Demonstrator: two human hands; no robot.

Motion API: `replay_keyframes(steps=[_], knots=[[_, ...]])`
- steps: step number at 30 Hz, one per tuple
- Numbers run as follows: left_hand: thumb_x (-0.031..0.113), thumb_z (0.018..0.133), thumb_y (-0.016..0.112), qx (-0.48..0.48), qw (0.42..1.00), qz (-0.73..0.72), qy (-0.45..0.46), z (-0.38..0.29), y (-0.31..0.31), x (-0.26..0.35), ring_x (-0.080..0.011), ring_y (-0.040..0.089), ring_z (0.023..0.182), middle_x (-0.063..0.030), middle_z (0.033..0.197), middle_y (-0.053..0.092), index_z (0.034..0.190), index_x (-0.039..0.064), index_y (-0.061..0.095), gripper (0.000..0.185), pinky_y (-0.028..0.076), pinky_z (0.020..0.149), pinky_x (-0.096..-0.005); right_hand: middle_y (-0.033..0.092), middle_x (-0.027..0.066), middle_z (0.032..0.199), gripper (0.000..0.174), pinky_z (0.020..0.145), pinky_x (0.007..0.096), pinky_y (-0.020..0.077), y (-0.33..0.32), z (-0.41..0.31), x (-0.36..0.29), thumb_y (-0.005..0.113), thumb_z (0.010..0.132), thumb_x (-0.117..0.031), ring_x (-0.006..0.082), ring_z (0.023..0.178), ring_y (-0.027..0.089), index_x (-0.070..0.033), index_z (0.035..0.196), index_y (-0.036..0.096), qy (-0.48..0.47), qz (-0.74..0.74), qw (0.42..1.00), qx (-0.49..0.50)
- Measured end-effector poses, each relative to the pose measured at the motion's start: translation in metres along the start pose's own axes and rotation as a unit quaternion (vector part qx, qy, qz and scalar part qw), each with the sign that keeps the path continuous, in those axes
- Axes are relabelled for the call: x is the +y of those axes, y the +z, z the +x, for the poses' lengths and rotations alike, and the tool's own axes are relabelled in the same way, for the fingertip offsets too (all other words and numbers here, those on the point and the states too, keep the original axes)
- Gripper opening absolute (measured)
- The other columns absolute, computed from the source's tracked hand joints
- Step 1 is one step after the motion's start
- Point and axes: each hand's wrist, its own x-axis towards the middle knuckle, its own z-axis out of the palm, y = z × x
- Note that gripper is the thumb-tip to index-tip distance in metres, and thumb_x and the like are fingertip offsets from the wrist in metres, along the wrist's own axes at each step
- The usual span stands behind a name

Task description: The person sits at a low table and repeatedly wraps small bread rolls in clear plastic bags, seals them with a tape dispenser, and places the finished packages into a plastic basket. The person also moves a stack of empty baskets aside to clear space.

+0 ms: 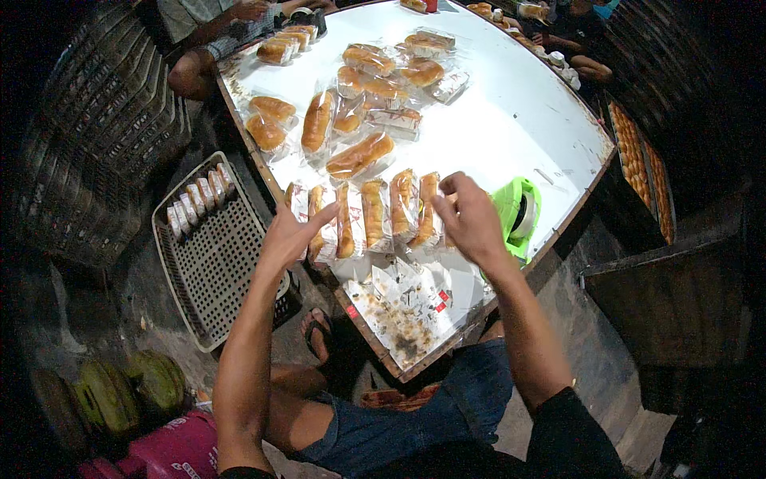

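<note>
A row of wrapped bread rolls stands side by side across the near part of the white table. My left hand is at the row's left end, its thumb stretched over the wrapped rolls there. At the right end my right hand bends its fingers over the last roll, which it partly hides; its grip cannot be made out. Just right of that hand stands a green tape dispenser with a roll of tape. Beyond the row lies a loose group of rolls in clear plastic bags.
A plastic crate holding several wrapped rolls stands low at the left. Stacked crates rise behind it. Other people sit at the table's far left and far right. Trays of bread are at the right, and the table's near corner is stained.
</note>
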Motion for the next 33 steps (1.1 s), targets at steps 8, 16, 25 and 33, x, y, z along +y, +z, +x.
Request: replay_keyframes(steps=[8, 16, 25, 33], knots=[[0.073, 0.05, 0.082, 0.043, 0.963, 0.266, -0.012, -0.004, 0.013, 0.022, -0.0514, 0.032, 0.138, -0.037, 0.155, 0.009, 0.15, -0.01, 0.0, 0.154, 0.039, 0.104, -0.0593, 0.059, 0.0221, 0.118, 0.094, 0.095, 0.0579, 0.0334, 0.01, 0.053, 0.014, 0.041, 0.081, -0.082, 0.0381, 0.116, 0.051, -0.001, 0.123, 0.063, 0.103, -0.317, 0.926, -0.177], [0.054, 0.057, 0.088, 0.012, 0.999, 0.049, 0.017, -0.001, -0.022, -0.027, -0.0357, 0.049, 0.13, -0.0295, 0.137, 0.048, 0.149, -0.004, 0.017, 0.13, 0.04, 0.107, -0.0406, 0.049, 0.0373, 0.13, 0.096, 0.096, 0.0504, 0.0468, 0.077, 0.041, -0.018, 0.053, 0.084, -0.071, 0.0456, 0.116, 0.057, 0.005, 0.141, 0.039, 0.062, -0.092, 0.969, -0.22], [0.026, 0.07, 0.088, 0.036, 0.962, -0.259, 0.075, -0.071, -0.128, -0.104, -0.0177, 0.063, 0.101, -0.0124, 0.116, 0.065, 0.122, -0.003, 0.056, 0.068, 0.051, 0.092, -0.0326, 0.056, 0.0278, 0.126, 0.092, 0.1, 0.0414, 0.0467, 0.127, 0.041, -0.113, 0.076, 0.081, -0.041, 0.0337, 0.117, 0.058, 0.005, 0.142, 0.025, -0.074, 0.203, 0.955, -0.205], [0.033, 0.075, 0.083, 0.128, 0.953, -0.245, -0.123, -0.09, -0.174, -0.329, -0.0248, 0.06, 0.113, -0.0161, 0.126, 0.059, 0.141, -0.002, 0.036, 0.088, 0.048, 0.098, -0.0377, 0.043, 0.0329, 0.137, 0.11, 0.107, 0.0435, 0.0397, 0.391, 0.04, -0.209, 0.081, 0.069, -0.049, 0.0404, 0.128, 0.048, 0.01, 0.142, 0.025, -0.113, 0.201, 0.909, -0.348]])
